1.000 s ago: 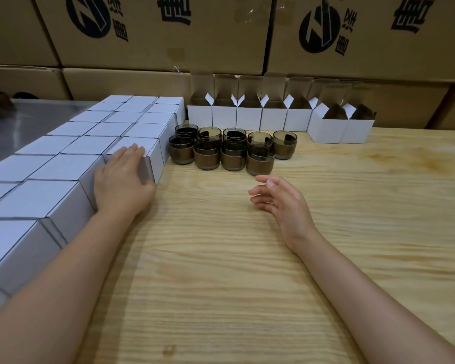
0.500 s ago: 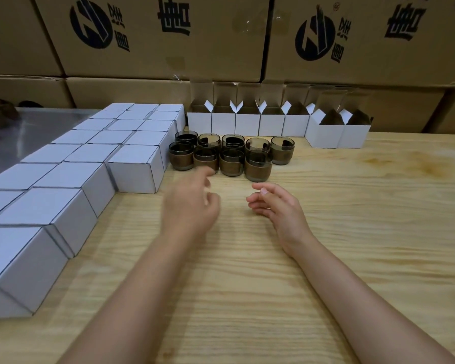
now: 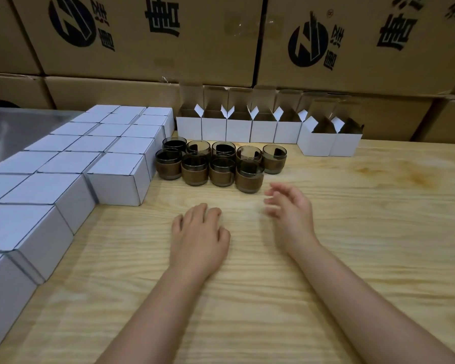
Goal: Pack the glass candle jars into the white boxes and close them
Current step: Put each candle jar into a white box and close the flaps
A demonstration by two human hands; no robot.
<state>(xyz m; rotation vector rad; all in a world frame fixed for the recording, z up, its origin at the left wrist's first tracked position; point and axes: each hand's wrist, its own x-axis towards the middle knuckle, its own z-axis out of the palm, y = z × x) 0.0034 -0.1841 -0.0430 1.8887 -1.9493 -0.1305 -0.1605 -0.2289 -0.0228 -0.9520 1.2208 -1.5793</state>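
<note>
**Both hands empty between a finished box and the next jar**

The left hand [image 3: 199,239] lies palm down on the pale wooden tabletop [image 3: 352,245], fingers loosely curled and grasping nothing. The right hand [image 3: 290,211] hovers just above the wood with its fingers spread and blurred, also empty, nearest to the front right jar.

The smoky brown glass candle jars [image 3: 221,164] stand in two tight rows at the far middle of the table, touching one another, probably grouped so either hand can take one without stretching. Just behind them, a row of open white cardboard boxes [image 3: 263,131] waits with flaps upright against the stacked brown shipping cartons [image 3: 147,40], mouths up and ready to receive. At the left, closed white cardboard boxes [image 3: 114,177] are packed edge to edge in a block that runs from far to near, keeping finished work out of the way.

The near centre and the whole right of the table are bare, giving free room to pull a box forward and fold it. The tight jar cluster leaves little finger space between jars, so an outer jar looks the easiest pick.
</note>
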